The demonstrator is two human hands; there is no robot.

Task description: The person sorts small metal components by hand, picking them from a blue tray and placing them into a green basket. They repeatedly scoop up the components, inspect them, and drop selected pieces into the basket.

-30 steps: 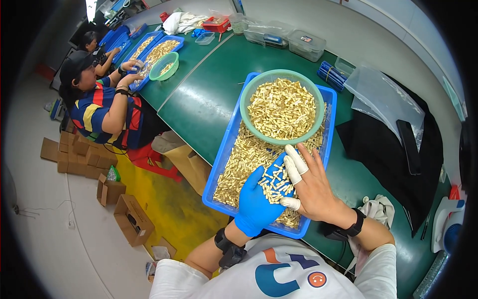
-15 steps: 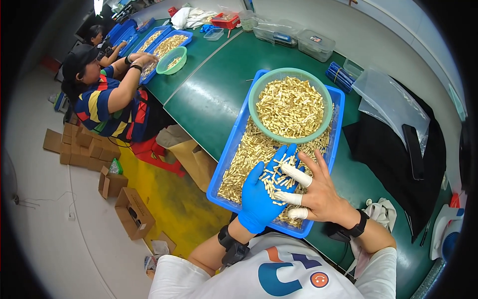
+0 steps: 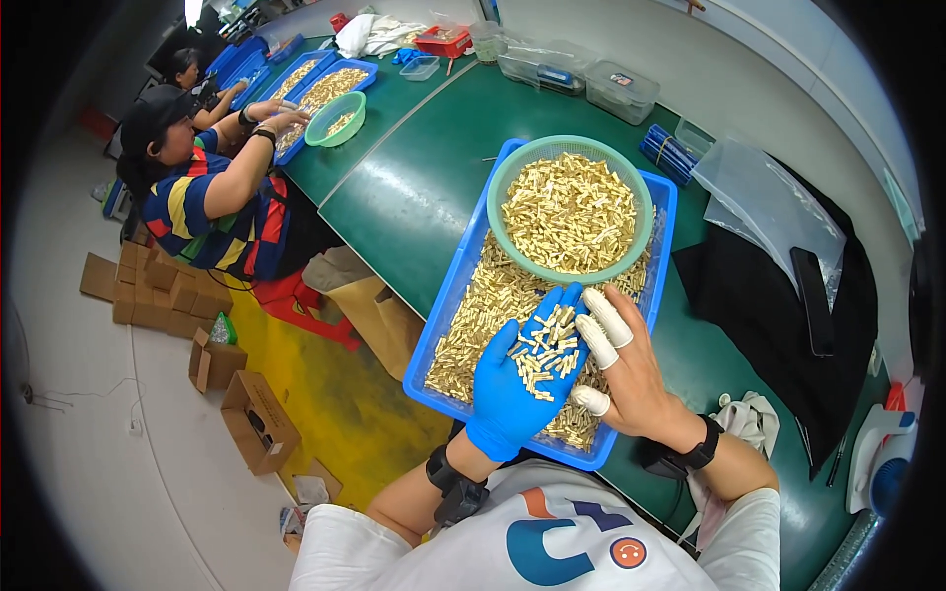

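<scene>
Loosely, gold pieces (image 3: 538, 366) top the left hand (image 3: 506, 388) (gloved).

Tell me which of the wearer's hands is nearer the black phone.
Right. The right hand is to the left of the black phone; the blue-gloved left hand is farther left, palm up, with gold-coloured pieces in it.

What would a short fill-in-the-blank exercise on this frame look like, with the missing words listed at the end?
The left hand wears a ____ glove.
Small brass-coloured pieces lie in the palm of the ____ hand.
The right hand shows ____ white finger covers.
The round basket over the rectangular tray is pale ____.

Missing words: blue; left; three; green.
</scene>
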